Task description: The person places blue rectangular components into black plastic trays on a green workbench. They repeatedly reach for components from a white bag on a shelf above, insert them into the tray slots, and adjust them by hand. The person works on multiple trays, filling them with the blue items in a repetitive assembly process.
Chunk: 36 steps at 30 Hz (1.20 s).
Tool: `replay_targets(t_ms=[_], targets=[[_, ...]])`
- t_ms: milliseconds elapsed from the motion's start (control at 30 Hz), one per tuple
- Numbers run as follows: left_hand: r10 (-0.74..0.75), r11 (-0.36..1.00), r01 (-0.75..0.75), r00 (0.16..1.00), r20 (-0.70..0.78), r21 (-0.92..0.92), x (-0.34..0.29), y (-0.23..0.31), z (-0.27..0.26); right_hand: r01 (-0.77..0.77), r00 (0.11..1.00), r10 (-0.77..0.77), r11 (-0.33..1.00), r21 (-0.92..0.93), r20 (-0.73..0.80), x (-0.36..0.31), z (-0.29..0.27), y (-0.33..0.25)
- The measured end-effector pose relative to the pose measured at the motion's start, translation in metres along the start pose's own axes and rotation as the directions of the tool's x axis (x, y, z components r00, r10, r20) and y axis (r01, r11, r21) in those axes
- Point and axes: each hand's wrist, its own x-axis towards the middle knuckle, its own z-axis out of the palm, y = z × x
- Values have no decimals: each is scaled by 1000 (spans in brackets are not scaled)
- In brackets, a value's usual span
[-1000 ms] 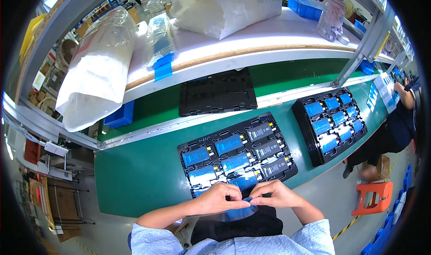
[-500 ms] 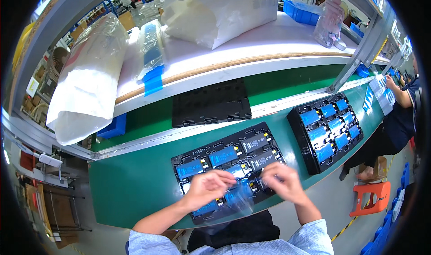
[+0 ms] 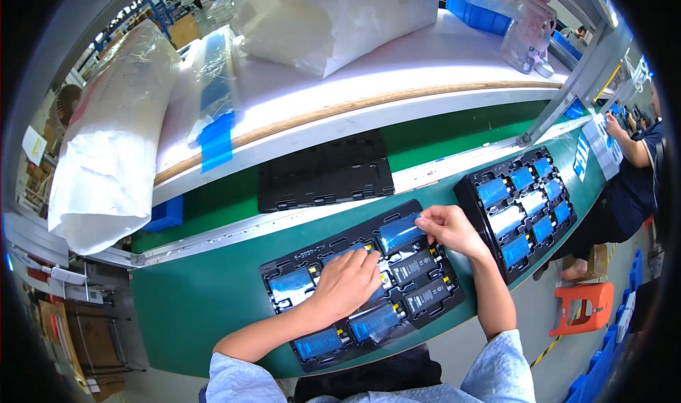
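A black moulded tray (image 3: 330, 241) lies on the bench before me, with flat battery packs in its pockets. Most packs carry blue film; two at the right, one being a black pack (image 3: 413, 267), show bare dark faces with white print. At the tray's far right corner, my right hand (image 3: 448, 229) pinches the edge of a blue film (image 3: 399, 233) lying over the pack there. My left hand (image 3: 347, 279) rests over the tray's middle, fingers bent and close together, covering parts of the packs beneath. Whatever its fingertips hold, if anything, is hidden.
To the right stands a stack of black trays (image 3: 489, 243) with blue-filmed packs on top. An empty-looking black tray (image 3: 326, 172) lies under the shelf (image 3: 355, 98), which bears plastic bags and a clear bottle (image 3: 528, 38). An orange stool (image 3: 583, 309) and another person (image 3: 642, 155) are at right.
Both hands were over the near part of the tray with a blurred clear film between them. My right hand has moved farther away, and blue film now covers the far right pack.
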Motion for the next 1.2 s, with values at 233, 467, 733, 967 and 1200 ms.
replay_targets(t_ms=[233,467,733,967,1200], targets=[[70,995,-60,989,-130,81,-2,-9,25,-13,1000,13,1000,10,28,6,3,8],[82,993,-70,988,-135,93,-2,-10,25,-17,999,16,1000,14,35,10,3,9],[79,995,-69,987,-140,75,0,-9,22,-27,999,26,1000,10,19,9,4,6],[83,994,-72,985,-148,78,2,-10,24,-36,999,37,999,-26,20,10,4,6],[63,996,-57,993,-96,69,3,-9,25,-39,999,40,999,-38,3,9,5,7]])
